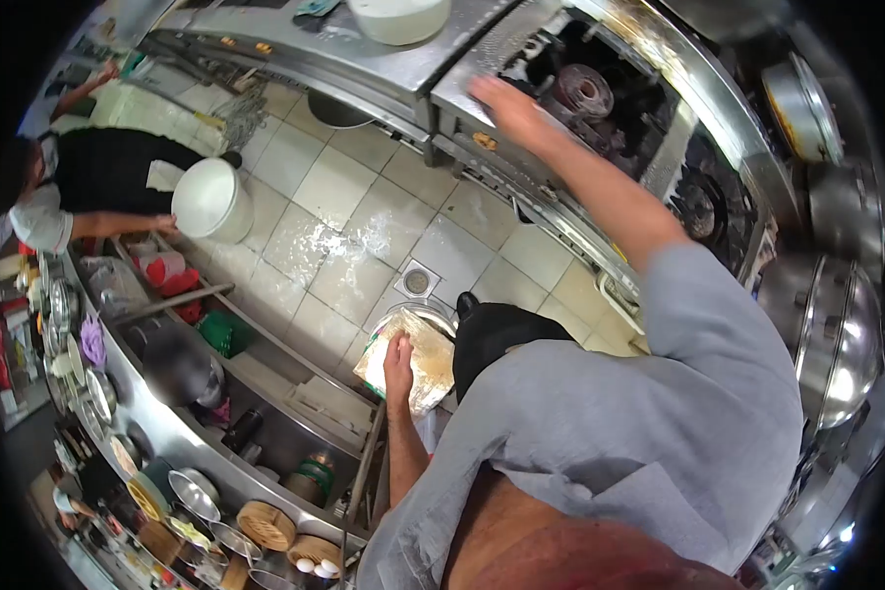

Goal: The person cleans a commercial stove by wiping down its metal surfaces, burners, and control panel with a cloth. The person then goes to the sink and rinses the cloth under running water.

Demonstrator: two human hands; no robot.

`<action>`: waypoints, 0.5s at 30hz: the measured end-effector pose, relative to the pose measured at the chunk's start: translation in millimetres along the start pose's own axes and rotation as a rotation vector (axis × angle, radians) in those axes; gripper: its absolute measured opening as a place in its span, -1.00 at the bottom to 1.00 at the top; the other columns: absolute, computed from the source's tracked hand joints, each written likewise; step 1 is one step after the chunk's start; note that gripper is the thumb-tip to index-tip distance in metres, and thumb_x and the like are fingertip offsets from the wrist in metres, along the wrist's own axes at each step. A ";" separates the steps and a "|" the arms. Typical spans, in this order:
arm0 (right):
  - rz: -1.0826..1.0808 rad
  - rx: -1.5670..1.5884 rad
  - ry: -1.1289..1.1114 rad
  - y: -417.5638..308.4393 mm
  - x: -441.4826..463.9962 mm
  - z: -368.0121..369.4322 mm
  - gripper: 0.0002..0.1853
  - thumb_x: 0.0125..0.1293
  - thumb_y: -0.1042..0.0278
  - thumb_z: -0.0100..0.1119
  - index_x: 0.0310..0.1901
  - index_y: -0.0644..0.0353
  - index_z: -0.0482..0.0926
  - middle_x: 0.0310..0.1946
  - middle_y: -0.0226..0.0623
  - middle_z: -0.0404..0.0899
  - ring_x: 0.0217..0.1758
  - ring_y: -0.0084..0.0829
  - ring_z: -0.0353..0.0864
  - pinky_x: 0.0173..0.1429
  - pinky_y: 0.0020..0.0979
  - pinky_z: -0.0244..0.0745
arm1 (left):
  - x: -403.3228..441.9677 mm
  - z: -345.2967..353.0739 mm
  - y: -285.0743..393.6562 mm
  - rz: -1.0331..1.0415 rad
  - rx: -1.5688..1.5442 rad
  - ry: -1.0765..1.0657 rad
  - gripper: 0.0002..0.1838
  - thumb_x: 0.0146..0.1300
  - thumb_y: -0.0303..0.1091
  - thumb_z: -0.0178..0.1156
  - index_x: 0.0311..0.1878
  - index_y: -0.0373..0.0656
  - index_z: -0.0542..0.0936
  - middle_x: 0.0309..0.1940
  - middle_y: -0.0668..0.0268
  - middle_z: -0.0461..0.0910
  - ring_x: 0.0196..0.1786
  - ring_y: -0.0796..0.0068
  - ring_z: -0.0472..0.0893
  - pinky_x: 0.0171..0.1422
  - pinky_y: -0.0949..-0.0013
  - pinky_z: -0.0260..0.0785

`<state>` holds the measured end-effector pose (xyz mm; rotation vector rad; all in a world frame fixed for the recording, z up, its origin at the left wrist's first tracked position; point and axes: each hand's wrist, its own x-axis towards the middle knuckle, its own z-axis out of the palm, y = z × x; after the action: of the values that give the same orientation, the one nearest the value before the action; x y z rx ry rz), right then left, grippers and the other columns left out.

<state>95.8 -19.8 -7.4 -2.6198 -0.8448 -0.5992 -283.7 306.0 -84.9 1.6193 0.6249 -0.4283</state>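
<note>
My left hand (pixel 398 368) is closed on a shiny clear plastic bag (pixel 421 359) in front of my legs. Pale, yellowish contents show through the plastic, but I cannot make out what they are. A metal rim shows behind the bag, beside the floor drain (pixel 417 282). My right hand (pixel 504 104) reaches out to the stove (pixel 455 90) and lies on its steel front edge, fingers stretched and holding nothing. Close by on the stove is a round burner (pixel 582 92).
At the left, another person (pixel 39 221) holds a white bucket (pixel 206 202). The tiled floor (pixel 339 187) has wet patches. Along the left runs a steel counter (pixel 152 433) with bowls and bamboo steamers (pixel 266 526). Large metal pots (pixel 836 339) line the right side.
</note>
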 end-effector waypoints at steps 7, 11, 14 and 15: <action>0.047 -0.071 0.176 -7.3 -25.6 -1.3 -0.75 0.18 0.38 -0.09 -0.14 0.18 0.51 -0.13 -0.19 0.52 0.02 -0.16 0.47 0.07 -0.26 0.41 | 41.6 29.5 74.6 0.262 0.036 -0.135 -0.51 0.40 -0.12 -0.11 0.19 -0.35 0.33 0.08 0.06 0.43 0.06 0.32 0.46 0.17 0.35 0.29; 0.339 0.075 -0.130 -29.8 -213.5 -132.9 -0.52 0.18 0.62 -0.13 0.17 0.12 0.40 0.22 -0.20 0.34 0.32 -0.23 0.26 0.43 -0.31 0.09 | 34.9 4.2 25.9 0.191 0.102 -0.139 -0.52 0.40 -0.12 -0.11 0.18 -0.35 0.35 0.04 0.07 0.47 0.03 0.33 0.48 0.14 0.35 0.31; 0.321 0.154 -0.149 -10.7 -241.4 -125.7 -0.46 0.12 0.66 -0.12 0.18 0.08 0.40 0.23 -0.23 0.33 0.32 -0.23 0.26 0.43 -0.30 0.09 | 25.6 9.6 23.9 0.078 0.141 -0.148 -0.53 0.39 -0.13 -0.10 0.16 -0.34 0.37 0.00 0.10 0.50 0.00 0.34 0.50 0.13 0.36 0.32; 0.262 0.158 -0.162 -6.2 -215.9 -115.8 -0.48 0.14 0.64 -0.12 0.17 0.08 0.40 0.23 -0.24 0.34 0.32 -0.24 0.27 0.43 -0.30 0.09 | 26.9 15.6 26.9 0.077 0.128 -0.164 -0.53 0.39 -0.12 -0.09 0.16 -0.34 0.37 0.01 0.11 0.50 0.01 0.36 0.50 0.12 0.37 0.32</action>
<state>-100.6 -166.4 -10.6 -2.5989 -0.5532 -0.2426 -244.9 292.9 -82.4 1.7038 0.4175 -0.5477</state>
